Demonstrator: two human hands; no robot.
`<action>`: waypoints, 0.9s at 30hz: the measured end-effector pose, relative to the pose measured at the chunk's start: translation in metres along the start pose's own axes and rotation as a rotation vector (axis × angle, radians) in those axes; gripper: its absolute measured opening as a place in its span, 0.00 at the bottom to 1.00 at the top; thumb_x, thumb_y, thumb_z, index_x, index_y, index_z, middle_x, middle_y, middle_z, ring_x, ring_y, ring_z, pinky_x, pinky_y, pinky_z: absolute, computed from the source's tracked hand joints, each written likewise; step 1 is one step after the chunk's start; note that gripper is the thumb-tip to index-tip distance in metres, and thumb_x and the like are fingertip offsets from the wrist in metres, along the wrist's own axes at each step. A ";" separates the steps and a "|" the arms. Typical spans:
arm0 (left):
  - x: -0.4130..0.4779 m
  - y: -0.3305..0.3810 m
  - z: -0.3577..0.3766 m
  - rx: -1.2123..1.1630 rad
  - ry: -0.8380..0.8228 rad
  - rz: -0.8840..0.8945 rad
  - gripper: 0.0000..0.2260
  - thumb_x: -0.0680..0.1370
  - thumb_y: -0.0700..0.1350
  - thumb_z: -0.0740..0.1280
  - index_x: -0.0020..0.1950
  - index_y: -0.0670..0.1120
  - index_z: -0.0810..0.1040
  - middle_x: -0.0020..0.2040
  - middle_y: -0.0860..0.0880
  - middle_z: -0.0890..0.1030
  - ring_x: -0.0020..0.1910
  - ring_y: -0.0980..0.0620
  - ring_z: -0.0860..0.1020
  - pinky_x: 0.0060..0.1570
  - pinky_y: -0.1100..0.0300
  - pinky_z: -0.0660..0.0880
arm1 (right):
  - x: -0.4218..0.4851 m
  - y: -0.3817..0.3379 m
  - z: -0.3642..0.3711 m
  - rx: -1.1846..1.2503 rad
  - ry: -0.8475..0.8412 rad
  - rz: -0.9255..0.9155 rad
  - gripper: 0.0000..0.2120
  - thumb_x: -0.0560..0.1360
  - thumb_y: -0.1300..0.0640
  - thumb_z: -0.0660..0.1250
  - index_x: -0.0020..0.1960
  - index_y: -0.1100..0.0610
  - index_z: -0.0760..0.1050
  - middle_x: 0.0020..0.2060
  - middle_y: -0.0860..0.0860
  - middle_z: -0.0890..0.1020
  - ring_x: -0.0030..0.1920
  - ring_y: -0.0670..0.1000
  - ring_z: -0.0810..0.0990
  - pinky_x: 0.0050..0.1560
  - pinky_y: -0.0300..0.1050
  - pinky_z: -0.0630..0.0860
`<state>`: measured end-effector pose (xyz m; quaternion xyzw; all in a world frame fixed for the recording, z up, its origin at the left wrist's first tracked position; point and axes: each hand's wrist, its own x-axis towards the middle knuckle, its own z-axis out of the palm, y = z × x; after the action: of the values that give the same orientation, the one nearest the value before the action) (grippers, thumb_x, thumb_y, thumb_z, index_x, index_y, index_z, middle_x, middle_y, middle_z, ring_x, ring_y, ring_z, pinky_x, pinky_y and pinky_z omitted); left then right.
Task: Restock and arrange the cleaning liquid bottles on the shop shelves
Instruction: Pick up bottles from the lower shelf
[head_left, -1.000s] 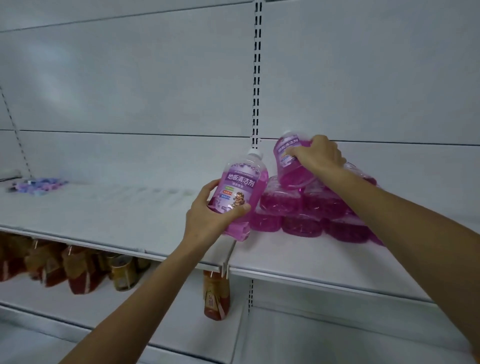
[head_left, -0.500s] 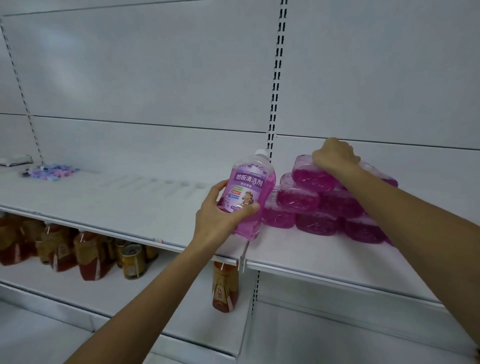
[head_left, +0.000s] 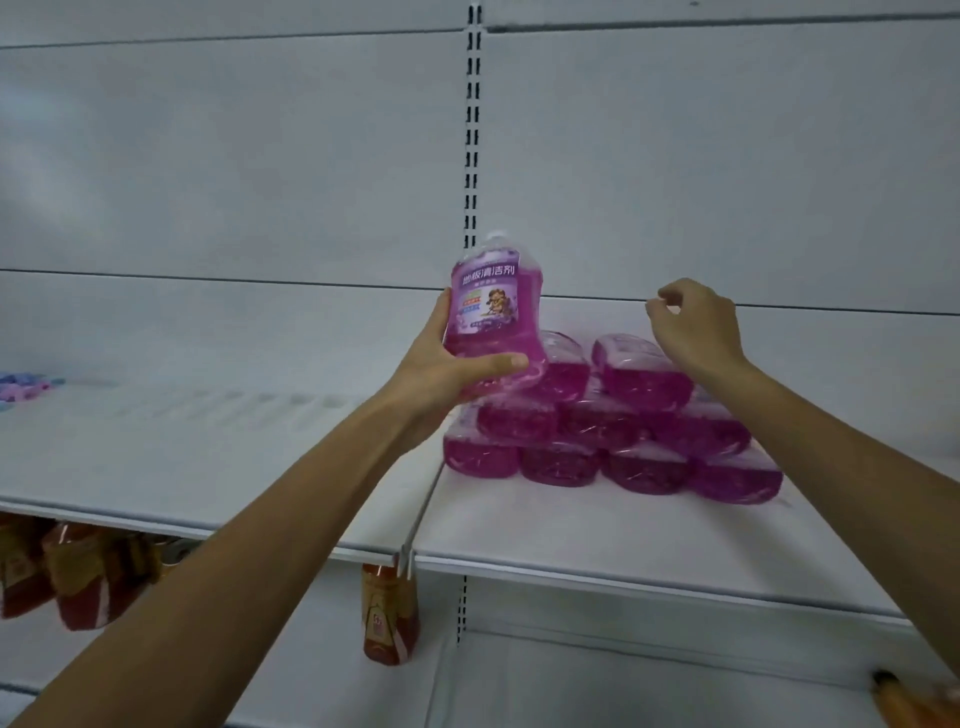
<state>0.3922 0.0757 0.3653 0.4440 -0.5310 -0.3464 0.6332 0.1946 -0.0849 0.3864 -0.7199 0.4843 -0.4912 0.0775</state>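
Observation:
My left hand (head_left: 441, 371) grips an upright purple cleaning liquid bottle (head_left: 493, 312) with a lilac label, held just above the left end of the stack. Several identical purple bottles (head_left: 613, 436) lie on their sides in a three-tier pyramid on the white shelf (head_left: 597, 530). Empty and with loosely curled fingers, my right hand (head_left: 693, 327) hovers over the top right bottle (head_left: 639, 371) of the stack, touching or nearly touching it.
The shelf runs far to the left, with small blue and purple items (head_left: 23, 387) at its far left end. On the shelf below stand orange-brown bottles (head_left: 389, 613) and more of them at the left (head_left: 78, 577). A slotted upright (head_left: 471, 130) divides the back panel.
My right hand has let go of the bottle it laid on top of the stack and lifted off it. My left hand has raised its bottle higher, toward the stack.

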 end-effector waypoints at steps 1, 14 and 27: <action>0.008 0.002 0.007 0.023 0.005 0.020 0.33 0.63 0.34 0.75 0.61 0.58 0.68 0.55 0.46 0.80 0.52 0.46 0.81 0.51 0.50 0.79 | -0.001 0.008 -0.005 0.014 0.004 -0.003 0.17 0.78 0.56 0.60 0.63 0.63 0.74 0.60 0.58 0.78 0.62 0.57 0.74 0.60 0.46 0.69; 0.084 -0.012 0.083 0.571 0.264 0.067 0.34 0.69 0.59 0.72 0.70 0.47 0.66 0.57 0.51 0.76 0.50 0.55 0.74 0.50 0.64 0.70 | -0.017 0.037 -0.016 -0.127 -0.476 -0.156 0.29 0.73 0.34 0.60 0.70 0.45 0.68 0.65 0.52 0.76 0.64 0.55 0.74 0.63 0.50 0.70; 0.082 -0.012 0.089 0.874 0.286 -0.005 0.46 0.59 0.78 0.60 0.68 0.50 0.69 0.67 0.45 0.72 0.66 0.44 0.70 0.64 0.43 0.68 | -0.012 0.063 -0.022 0.098 -0.378 -0.060 0.21 0.81 0.47 0.56 0.71 0.53 0.68 0.69 0.49 0.72 0.68 0.48 0.70 0.61 0.35 0.59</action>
<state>0.3214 -0.0204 0.3875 0.7141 -0.5334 -0.0266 0.4526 0.1379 -0.1003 0.3530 -0.8087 0.4151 -0.3722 0.1875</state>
